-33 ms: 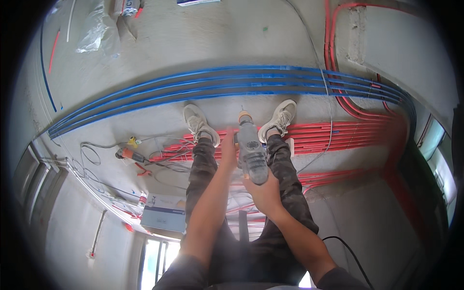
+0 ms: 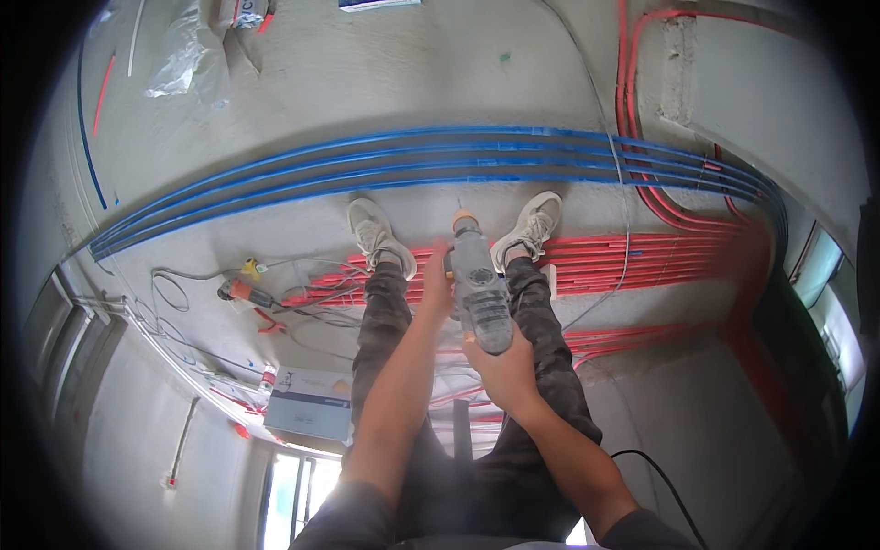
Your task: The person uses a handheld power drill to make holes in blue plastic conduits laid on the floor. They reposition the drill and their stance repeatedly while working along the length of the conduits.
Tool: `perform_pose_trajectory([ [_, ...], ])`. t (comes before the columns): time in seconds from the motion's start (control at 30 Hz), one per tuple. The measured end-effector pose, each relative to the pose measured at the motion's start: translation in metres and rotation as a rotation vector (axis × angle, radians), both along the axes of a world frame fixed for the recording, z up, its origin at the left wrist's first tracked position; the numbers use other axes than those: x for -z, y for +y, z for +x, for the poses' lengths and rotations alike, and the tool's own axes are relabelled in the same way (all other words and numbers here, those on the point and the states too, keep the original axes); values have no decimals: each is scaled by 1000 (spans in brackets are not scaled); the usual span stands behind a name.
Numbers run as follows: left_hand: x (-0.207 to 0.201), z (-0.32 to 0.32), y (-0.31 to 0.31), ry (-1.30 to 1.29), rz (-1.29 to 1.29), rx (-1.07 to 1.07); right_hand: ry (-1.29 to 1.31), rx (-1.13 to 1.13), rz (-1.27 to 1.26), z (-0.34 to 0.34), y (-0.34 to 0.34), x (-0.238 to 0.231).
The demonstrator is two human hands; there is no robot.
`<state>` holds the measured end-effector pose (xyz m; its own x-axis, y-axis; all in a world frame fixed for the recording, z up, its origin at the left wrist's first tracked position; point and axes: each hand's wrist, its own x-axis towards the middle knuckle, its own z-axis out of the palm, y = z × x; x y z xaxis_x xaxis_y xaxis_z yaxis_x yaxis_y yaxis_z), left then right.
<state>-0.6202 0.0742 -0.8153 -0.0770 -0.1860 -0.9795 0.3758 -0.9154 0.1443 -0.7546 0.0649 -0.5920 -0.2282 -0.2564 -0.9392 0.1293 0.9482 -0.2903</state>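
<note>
A dusty grey rotary hammer drill (image 2: 483, 289) is held between my legs, its orange collar and thin bit pointing away from me at the floor, just short of the blue conduits. My left hand (image 2: 437, 282) is closed at the drill's left side near the front, where a side handle seems to be; the fingers are partly hidden. Around the rear grip my right hand (image 2: 506, 371) is wrapped, its fingers mostly covered by the drill body. Whether the bit touches the floor is too fine to tell.
Several blue conduits (image 2: 394, 167) run across the floor beyond my shoes (image 2: 371, 229). Red conduits (image 2: 632, 261) lie under and beside my legs. An orange and black power tool (image 2: 246, 293) with tangled grey cable is at left, near a cardboard box (image 2: 310, 403). A plastic bag (image 2: 188, 64) lies far left.
The drill's rear end and my right hand have shifted a touch to the right. My grip and my feet are the same.
</note>
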Motion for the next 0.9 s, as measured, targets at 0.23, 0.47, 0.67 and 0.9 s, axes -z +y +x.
perform_pose_trajectory([
  [0.23,22,-60,-64,126,-157,-18,126,-10,-192,-28,-42,1],
  [0.47,35,-96,-88,185,-206,-117,171,-32,-167,-46,-68,14],
  [0.67,48,-82,-61,213,-131,-185,136,-58,-115,-46,-62,9],
  [0.9,26,-59,-53,263,-97,-165,98,-146,-71,-38,-55,5],
])
